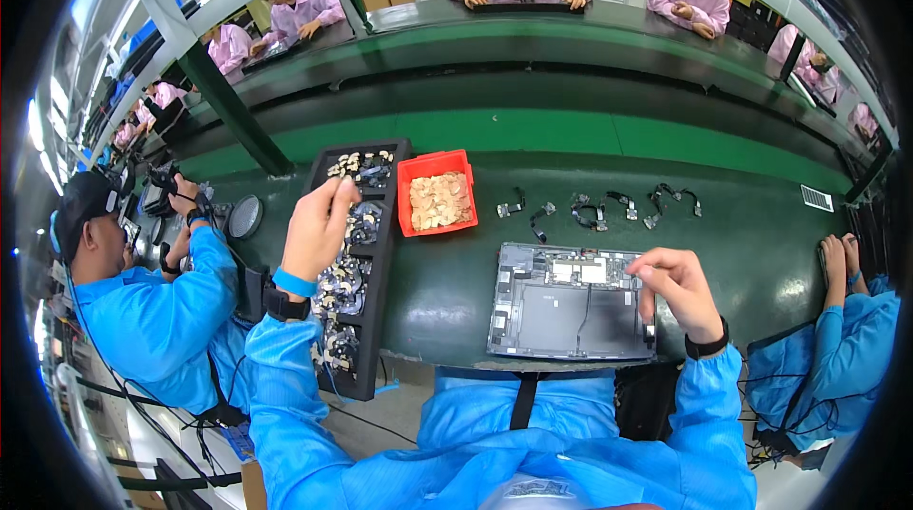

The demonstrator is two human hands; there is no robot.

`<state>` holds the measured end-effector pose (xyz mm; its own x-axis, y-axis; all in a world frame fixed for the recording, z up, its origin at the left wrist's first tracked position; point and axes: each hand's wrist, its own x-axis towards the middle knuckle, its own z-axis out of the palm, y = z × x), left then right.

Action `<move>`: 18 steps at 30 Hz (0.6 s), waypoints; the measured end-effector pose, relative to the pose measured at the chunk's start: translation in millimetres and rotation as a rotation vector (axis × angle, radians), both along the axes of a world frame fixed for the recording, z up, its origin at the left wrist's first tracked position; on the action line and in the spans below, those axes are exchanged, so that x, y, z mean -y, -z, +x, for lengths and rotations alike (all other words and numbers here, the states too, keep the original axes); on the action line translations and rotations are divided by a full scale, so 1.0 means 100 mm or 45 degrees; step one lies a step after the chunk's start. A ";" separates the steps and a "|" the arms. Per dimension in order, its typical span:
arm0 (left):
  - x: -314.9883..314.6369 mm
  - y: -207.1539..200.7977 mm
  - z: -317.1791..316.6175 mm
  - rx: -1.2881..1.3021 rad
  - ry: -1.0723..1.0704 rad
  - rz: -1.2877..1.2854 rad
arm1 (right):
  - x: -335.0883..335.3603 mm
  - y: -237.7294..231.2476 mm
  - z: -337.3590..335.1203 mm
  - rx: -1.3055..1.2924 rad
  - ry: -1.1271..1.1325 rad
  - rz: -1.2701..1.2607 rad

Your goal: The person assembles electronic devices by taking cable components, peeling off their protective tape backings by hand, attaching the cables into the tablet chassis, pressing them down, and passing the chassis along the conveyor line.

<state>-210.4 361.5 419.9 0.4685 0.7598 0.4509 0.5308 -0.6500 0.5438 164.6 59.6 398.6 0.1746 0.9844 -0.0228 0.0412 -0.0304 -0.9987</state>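
My left hand (317,230) hovers over a long black compartment tray (388,253) that holds many small black cable parts with tan pieces. Its thumb and fingers are drawn together, and anything between them is too small to make out. My right hand (680,289) hangs above the right side of an opened laptop chassis (542,320), with a circuit board along its far edge and a dark lower half. The fingers of this hand are curled in toward the thumb; whatever they may pinch does not show.
A red bin (407,217) of small tan pieces stands beside the tray. Several short black cables with connectors (590,213) lie in a row beyond the laptop. Co-workers in blue sit on both sides, one holding a dark device (160,189). A green ledge (533,134) runs behind the bench.
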 end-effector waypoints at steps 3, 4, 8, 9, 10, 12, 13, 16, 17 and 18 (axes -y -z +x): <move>0.23 -0.16 0.28 -0.088 0.027 0.001 | -0.24 -0.17 -0.09 0.135 -0.209 -0.108; 0.23 -0.16 0.32 -0.118 0.063 0.048 | -0.34 -0.20 -0.13 0.131 -0.226 -0.108; 0.34 -0.15 0.59 -0.156 0.241 0.120 | -0.74 -0.11 -0.20 0.174 -0.383 0.006; 0.39 -0.15 0.73 -0.143 0.307 0.128 | -0.84 -0.04 -0.18 0.182 -0.423 0.059; 0.44 -0.20 0.82 -0.151 0.376 0.090 | -0.94 -0.01 -0.20 0.251 -0.392 0.109; 0.55 -0.21 0.96 -0.182 0.520 0.057 | -1.16 0.08 -0.25 0.287 -0.314 0.176; 0.56 -0.19 1.09 -0.193 0.608 0.092 | -1.24 0.07 -0.22 0.297 -0.290 0.151; 0.67 0.08 1.31 -0.201 0.881 0.159 | -1.26 0.29 -0.24 -0.035 -0.296 0.164; 0.69 0.12 1.35 -0.243 0.937 0.140 | -1.28 0.35 -0.23 -0.007 -0.341 0.186; 0.74 0.12 1.37 -0.285 0.943 0.103 | -1.25 0.41 -0.24 -0.023 -0.367 0.184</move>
<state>-73.6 287.3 407.9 0.9276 0.1818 0.3264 0.0342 -0.9113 0.4104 140.6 185.0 357.4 -0.1109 0.9865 0.1205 0.0100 0.1224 -0.9924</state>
